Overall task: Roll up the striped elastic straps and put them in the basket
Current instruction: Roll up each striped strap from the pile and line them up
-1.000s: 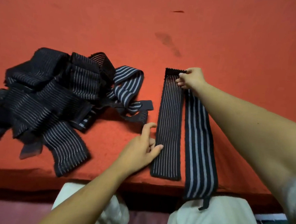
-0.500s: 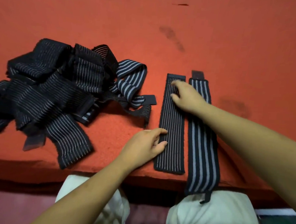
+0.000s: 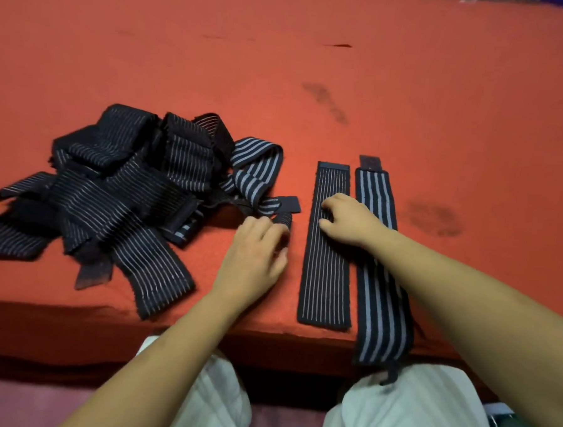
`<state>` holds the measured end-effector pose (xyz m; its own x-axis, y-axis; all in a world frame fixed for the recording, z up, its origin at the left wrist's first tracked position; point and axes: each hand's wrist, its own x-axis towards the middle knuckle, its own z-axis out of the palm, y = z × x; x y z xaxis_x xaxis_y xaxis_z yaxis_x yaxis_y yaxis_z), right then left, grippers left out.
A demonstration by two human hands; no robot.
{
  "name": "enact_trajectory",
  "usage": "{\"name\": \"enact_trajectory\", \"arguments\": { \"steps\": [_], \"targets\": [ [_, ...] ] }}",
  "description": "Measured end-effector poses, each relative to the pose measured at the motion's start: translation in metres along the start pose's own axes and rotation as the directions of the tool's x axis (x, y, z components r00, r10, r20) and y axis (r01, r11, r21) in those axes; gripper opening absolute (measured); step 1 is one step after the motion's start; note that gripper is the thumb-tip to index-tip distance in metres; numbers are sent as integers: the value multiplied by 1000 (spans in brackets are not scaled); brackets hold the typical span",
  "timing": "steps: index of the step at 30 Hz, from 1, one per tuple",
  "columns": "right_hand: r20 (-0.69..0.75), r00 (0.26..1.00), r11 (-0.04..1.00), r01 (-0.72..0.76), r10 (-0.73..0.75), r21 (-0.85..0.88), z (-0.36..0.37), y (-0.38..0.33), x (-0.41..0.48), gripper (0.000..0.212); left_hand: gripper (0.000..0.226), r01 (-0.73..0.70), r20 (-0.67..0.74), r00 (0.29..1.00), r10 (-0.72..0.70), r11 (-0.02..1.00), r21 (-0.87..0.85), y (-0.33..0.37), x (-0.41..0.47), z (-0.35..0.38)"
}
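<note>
Our right hand rests loosely on the strap, which runs straight back from the cloth's near edge; our left hand's grip is unclear.

left hand palm down, fingers curled | right hand palm down, fingers bent

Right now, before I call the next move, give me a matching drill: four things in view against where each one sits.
Things:
1. fine-striped strap
2. wide-striped strap
3. pile of straps
4. left hand

Places:
A. near end hangs over the front edge of the red surface
B. tangled, farthest left
C. flat under the right hand
D. between the pile and the two flat straps

Pairs: 1-C, 2-A, 3-B, 4-D
</note>
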<state>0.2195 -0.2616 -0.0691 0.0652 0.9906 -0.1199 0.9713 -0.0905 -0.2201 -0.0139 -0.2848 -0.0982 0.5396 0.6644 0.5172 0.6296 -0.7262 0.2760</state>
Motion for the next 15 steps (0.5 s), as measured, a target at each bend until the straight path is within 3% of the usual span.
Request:
{"name": "enact_trajectory", "arguments": {
  "steps": [3,8,12,15],
  "targets": [
    [11,999,996,-45,45,78,-8,-15,13,55,51,73,-64,996,-66,990,119,-35,0,-6],
    [-52,998,951,-3,21,310,-7,-46,38,47,51,163,116,976,-185,970,180,-68,-5,1],
    [-3,1000,980,-4,5,200,5,-64,57,48,56,196,171,962,-211,975,101,-75,-5,7],
    [24,998,980,-61,58,189,5,-68,66,46,80,158,209,962,-177,982,103,-77,-5,6]
  ]
}}
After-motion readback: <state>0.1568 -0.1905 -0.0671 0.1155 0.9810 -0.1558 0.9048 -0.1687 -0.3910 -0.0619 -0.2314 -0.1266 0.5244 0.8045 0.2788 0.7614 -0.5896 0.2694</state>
